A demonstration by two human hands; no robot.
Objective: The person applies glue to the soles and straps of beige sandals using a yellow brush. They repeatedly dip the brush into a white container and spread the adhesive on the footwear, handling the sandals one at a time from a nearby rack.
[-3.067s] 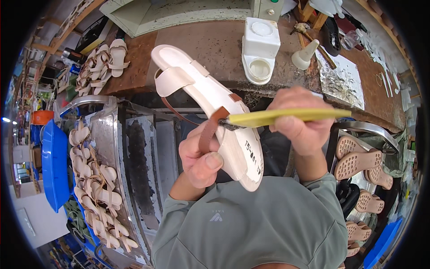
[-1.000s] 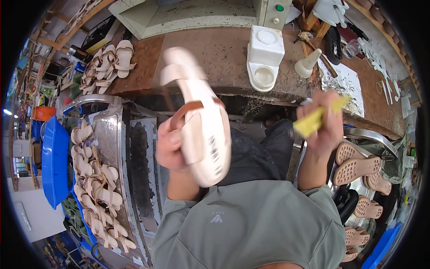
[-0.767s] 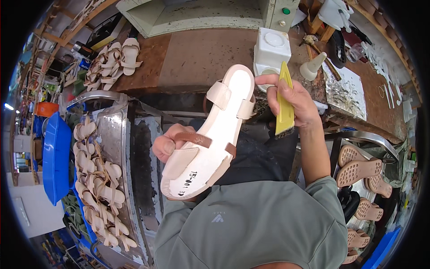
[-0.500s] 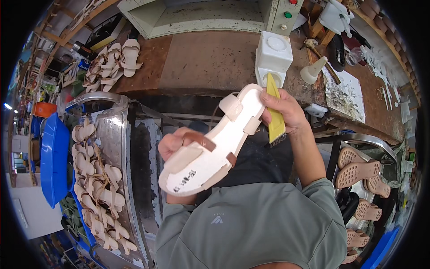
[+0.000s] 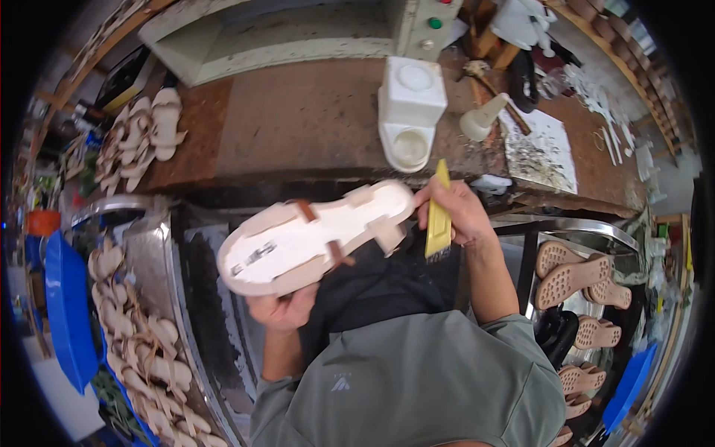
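A cream sandal upper (image 5: 287,242) with brown strap pieces and a white sole-shaped base is held out over my lap, lying nearly level. My left hand (image 5: 287,307) is closed on its wide end from below, the fingers partly hidden by it. My right hand (image 5: 463,212) grips a yellow-handled brush (image 5: 439,227), its dark bristles pointing down towards me. The right fingertips are close to the sandal's narrow end; whether they touch it I cannot tell.
A white glue container (image 5: 411,112) and a pale cone-shaped bottle (image 5: 482,121) stand on the brown workbench (image 5: 298,112). Cream sandals (image 5: 160,354) pile up on a metal rack at left. Tan soles (image 5: 572,281) sit on the right rack. A blue basin (image 5: 67,313) is at far left.
The sandal has swung clockwise from steeply slanted to nearly level and turned in my left hand, which has moved from its side to underneath. My right hand keeps the brush. The whole view has shifted.
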